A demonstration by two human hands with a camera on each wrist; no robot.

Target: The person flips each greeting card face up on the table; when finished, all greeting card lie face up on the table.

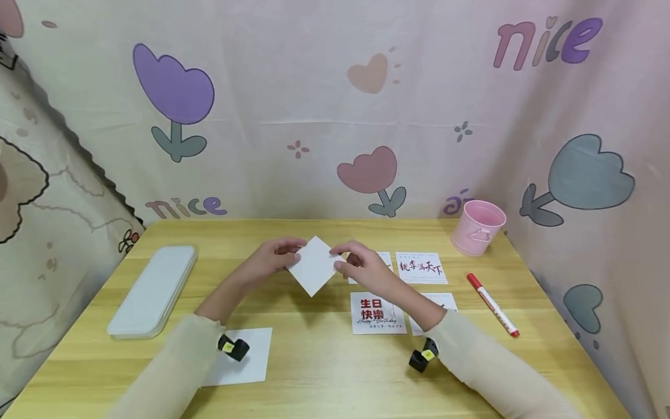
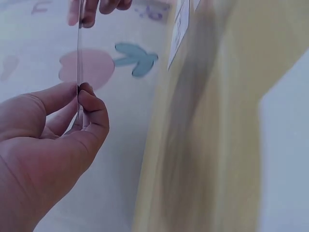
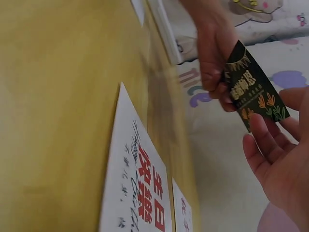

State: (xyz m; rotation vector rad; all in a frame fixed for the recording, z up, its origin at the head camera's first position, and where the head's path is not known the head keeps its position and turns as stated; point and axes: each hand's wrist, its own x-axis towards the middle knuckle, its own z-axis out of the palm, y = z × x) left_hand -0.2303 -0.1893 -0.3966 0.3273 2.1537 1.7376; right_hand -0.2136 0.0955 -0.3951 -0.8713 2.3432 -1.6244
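Observation:
A small square card (image 1: 314, 266) hangs above the table, turned like a diamond, its plain white face towards the head view. Its other face, in the right wrist view, is a dark green card front (image 3: 253, 89) with gold lettering and orange flowers. My left hand (image 1: 274, 259) pinches the left corner between thumb and fingers; in the left wrist view the card (image 2: 80, 58) is edge-on. The opposite corner is pinched by my right hand (image 1: 366, 269). Beneath the right forearm lie several white cards with red lettering, among them a birthday card (image 1: 378, 314); the forearm partly covers others.
A white sheet (image 1: 256, 355) lies under the left wrist. At the left of the table is a long white case (image 1: 154, 291). A pink bucket (image 1: 477, 230) stands at the back right, with a red-capped marker (image 1: 493, 305) in front. A patterned curtain (image 1: 293, 174) hangs behind.

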